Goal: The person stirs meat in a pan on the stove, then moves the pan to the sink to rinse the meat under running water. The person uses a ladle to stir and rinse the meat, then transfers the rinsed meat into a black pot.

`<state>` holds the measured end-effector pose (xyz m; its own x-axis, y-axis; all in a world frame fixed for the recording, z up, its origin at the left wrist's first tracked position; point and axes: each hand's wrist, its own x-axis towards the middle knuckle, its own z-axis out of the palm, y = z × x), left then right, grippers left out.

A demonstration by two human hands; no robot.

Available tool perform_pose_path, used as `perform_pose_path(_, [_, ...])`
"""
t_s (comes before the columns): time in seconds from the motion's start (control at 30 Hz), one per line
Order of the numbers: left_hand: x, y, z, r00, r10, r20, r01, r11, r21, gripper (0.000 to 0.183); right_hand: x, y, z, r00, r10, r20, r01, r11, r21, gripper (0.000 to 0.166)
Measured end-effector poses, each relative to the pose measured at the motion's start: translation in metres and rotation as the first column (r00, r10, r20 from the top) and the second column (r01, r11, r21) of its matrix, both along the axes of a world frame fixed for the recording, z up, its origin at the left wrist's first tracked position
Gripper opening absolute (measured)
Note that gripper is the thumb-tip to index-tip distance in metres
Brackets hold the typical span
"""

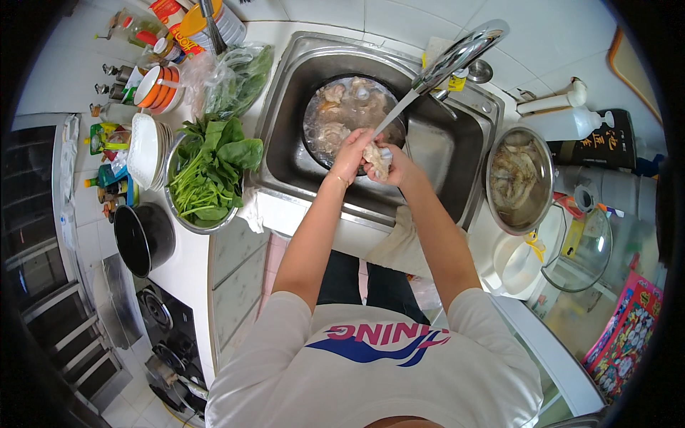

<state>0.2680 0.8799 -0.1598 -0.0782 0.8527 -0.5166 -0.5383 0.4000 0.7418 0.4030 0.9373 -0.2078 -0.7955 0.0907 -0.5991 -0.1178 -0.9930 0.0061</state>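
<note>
Between my left hand (351,155) and my right hand (397,167) is a pale piece of meat on the bone (379,159), gripped by both. Water runs onto it from the chrome faucet (460,56). Beneath and just beyond my hands, a round dark-rimmed pot (311,144) stands in the stainless steel sink (283,115). Cloudy water fills the pot, with several more meat pieces (334,93) lying in it. My fingertips are partly hidden behind the meat.
Left of the sink are a bowl of leafy greens (214,176), stacked white dishes (145,150) and a black pot (143,238). A steel bowl of shrimp (515,179) stands right. A beige cloth (401,243) hangs over the front edge. A gas stove (171,331) is at lower left.
</note>
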Motion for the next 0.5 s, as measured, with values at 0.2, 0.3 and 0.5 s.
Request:
perform_pose_path(0.2, [0.005,0.018,-0.029,0.89,0.227,-0.395,-0.303,0.942,-0.142,0.048,-0.008,-0.01,0.042,0.937,-0.055,0.344,-0.014,0.981,0.193,0.038])
perform_pose_path(0.3, [0.006,0.02,0.0,0.918,0.194,-0.345,-0.298,0.912,-0.282,0.051,-0.008,-0.014,0.048,0.927,-0.012,0.376,-0.154,0.899,0.409,0.035])
perform_pose_path(0.5, [-0.012,0.003,-0.004,0.965,0.111,0.239,-0.127,0.99,0.053,0.026,0.002,-0.001,0.033,0.992,0.037,0.119,-0.052,0.99,0.133,0.039])
